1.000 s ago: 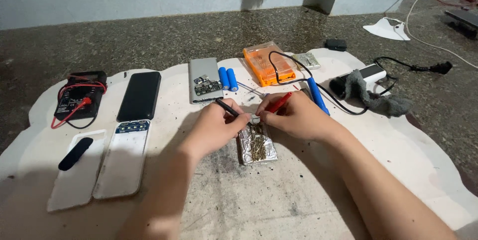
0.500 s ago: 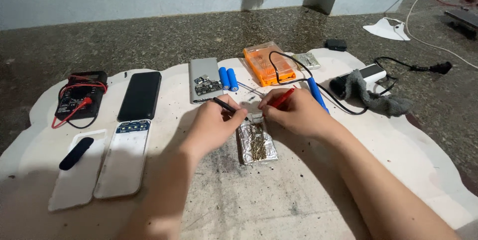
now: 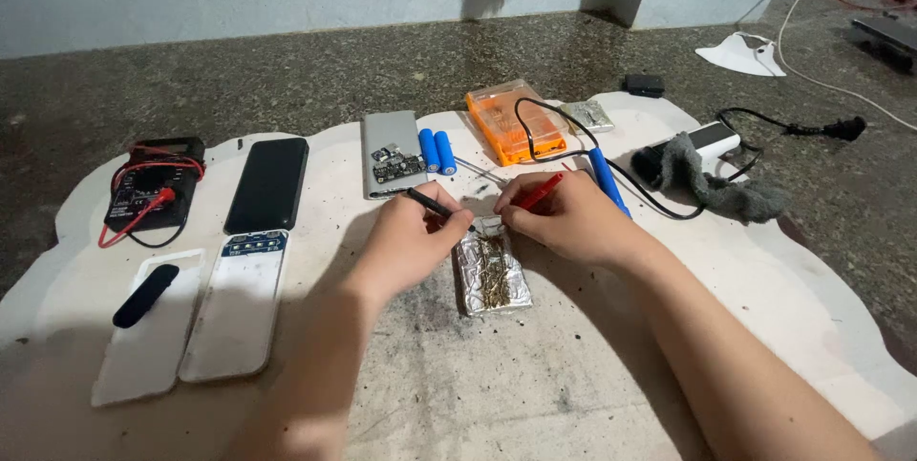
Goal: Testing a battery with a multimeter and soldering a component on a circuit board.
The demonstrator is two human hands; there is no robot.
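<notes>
The left hand (image 3: 413,236) grips a black probe (image 3: 435,205), the right hand (image 3: 564,217) a red probe (image 3: 541,191), both tips meeting above the foil tray (image 3: 492,275) just below the hands.

Since a second ago we have drawn our right hand (image 3: 573,217) and its slim red test probe (image 3: 541,191) slightly down toward the foil-wrapped rectangular block (image 3: 491,275), nearer our left hand (image 3: 415,241) holding the thin black probe (image 3: 437,207).
</notes>
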